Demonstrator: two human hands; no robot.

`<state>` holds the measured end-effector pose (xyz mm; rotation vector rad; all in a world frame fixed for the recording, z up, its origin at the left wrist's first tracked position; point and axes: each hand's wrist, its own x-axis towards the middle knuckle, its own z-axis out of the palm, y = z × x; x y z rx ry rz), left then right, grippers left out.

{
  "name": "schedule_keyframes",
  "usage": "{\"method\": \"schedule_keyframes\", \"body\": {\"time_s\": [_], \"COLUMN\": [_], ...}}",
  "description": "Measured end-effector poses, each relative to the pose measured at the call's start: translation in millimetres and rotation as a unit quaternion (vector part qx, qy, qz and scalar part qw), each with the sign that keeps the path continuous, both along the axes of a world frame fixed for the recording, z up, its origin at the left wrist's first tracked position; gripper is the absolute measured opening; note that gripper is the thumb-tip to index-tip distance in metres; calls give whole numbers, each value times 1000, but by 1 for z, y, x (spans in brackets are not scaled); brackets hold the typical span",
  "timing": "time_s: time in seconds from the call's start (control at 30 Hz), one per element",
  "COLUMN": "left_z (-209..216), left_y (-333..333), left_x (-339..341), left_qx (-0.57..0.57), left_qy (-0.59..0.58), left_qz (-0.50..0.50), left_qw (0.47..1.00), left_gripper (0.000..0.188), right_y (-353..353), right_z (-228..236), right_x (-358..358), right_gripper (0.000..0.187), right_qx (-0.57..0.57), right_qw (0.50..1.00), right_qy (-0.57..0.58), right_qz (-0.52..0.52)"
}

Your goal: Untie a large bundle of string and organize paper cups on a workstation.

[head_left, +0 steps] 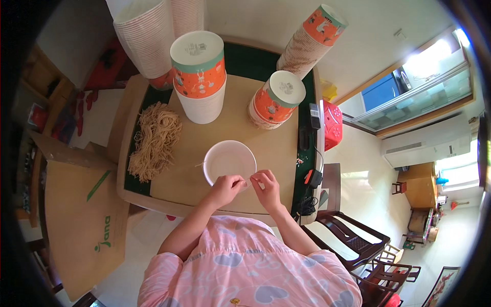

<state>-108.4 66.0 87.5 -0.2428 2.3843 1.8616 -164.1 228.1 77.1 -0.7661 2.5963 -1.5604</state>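
A white paper bucket stands mouth up on the brown board in front of me. A short bit of pale cord sticks out of its left side, near the rim. My left hand is closed in a pinch at the bucket's near edge. Just right of it, my right hand pinches too, close by the near right rim. Whatever lies between the fingertips is too small to make out. On the board's left side lies a heap of tan cords.
Behind the bucket rise nested stacks of orange-and-white paper buckets, a shorter upside-down stack, and taller stacks at the back. A black adapter and cables line the table's right edge. At left stands an open cardboard box; dark chairs stand at right.
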Motion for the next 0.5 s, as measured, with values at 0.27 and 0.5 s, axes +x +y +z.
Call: {"method": "schedule_keyframes", "body": {"time_s": [0.27,0.5], "left_z": [22,38], "left_y": [27,37], "left_x": [8,14], "left_qx": [-29,-41], "left_qy": [95,135], "left_qz": [13,-34], "left_qw": [995,989], "left_gripper": [14,11], "right_y": [1,12], "right_z": [-15,-42], "right_x": [1,-3], "right_gripper": [13,12], "right_qx": [17,-9], "right_qw": [994,997], "right_qy": [111,61], "right_qz": [-7,-46]}}
